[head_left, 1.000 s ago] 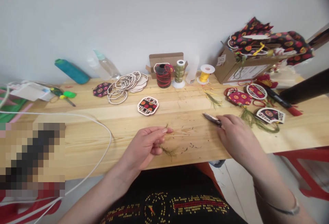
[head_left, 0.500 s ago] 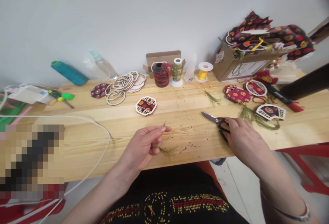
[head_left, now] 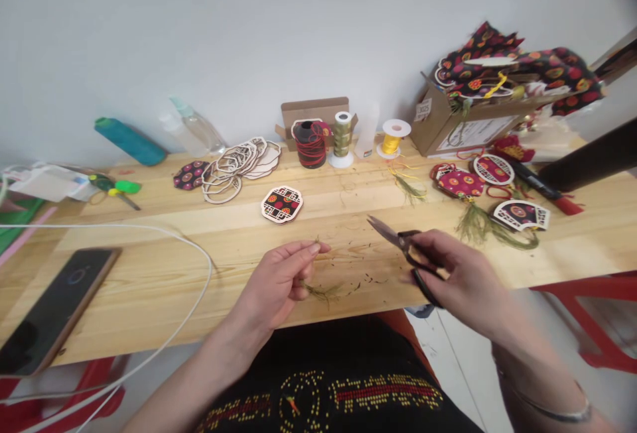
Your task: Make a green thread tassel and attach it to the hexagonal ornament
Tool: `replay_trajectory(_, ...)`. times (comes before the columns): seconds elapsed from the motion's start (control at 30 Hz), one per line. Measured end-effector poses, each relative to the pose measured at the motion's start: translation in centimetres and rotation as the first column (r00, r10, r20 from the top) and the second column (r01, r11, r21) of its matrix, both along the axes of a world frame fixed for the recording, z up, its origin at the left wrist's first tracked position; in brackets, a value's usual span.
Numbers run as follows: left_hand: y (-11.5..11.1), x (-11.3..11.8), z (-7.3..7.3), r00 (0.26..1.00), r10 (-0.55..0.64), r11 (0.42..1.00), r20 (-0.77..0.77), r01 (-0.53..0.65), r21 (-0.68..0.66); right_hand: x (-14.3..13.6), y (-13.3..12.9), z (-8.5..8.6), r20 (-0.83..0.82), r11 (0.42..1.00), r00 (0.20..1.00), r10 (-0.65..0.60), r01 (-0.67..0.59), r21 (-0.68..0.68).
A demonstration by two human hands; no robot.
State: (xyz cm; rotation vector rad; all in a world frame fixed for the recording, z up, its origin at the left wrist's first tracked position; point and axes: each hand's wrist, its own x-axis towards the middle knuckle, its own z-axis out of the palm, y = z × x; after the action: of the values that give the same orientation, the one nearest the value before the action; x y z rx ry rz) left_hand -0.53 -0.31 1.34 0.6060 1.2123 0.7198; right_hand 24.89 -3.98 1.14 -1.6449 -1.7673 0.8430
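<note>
The left hand (head_left: 279,284) pinches a small bundle of green thread (head_left: 323,290) between thumb and fingers, low over the front edge of the wooden table (head_left: 164,274). The right hand (head_left: 452,274) grips the black handles of 1 pair of scissors (head_left: 398,241), lifted off the table, blades closed and pointing left toward the thread; bare wood with loose thread scraps lies between them.

Behind the left hand lies 1 patterned disc (head_left: 282,204), and beyond it a pile of thin wooden rings (head_left: 239,164). At the wall stand 3 spools: red-and-black (head_left: 309,143), olive (head_left: 342,136) and yellow (head_left: 393,140). To the right, near the scissors, lie 3 finished ornaments (head_left: 492,171) with green tassels, beside a cardboard box (head_left: 458,129) heaped with patterned cloth. On the left are 1 phone (head_left: 54,307), a white cable (head_left: 164,234), 1 teal bottle (head_left: 130,141) and 1 spray bottle (head_left: 194,129).
</note>
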Motion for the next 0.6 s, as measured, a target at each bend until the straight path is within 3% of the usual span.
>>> replay_trajectory(0.07,-0.1,0.0,0.0,1.000,0.007,1.000,-0.001,-0.007,0.008,-1.3,-0.3,0.7,-0.191,0.981,0.967,0.167,-0.183,-0.067)
replay_trajectory(0.17,-0.2,0.0,0.0,1.000,0.015,1.000,0.009,-0.015,0.022,-2.7,-0.7,1.5,-0.299,0.938,0.907,0.295,-0.335,-0.088)
replay_trajectory(0.47,-0.5,-0.1,0.3,1.000,0.003,0.998,-0.024,-0.001,0.064,-3.5,0.1,1.7,-0.296,0.831,0.869,0.395,-0.476,-0.288)
replay_trajectory(0.6,-0.7,0.3,0.3,0.997,-0.070,0.995,-0.046,0.073,0.071,-4.0,0.5,1.2,-0.266,0.826,0.884,0.384,-0.458,-0.330)
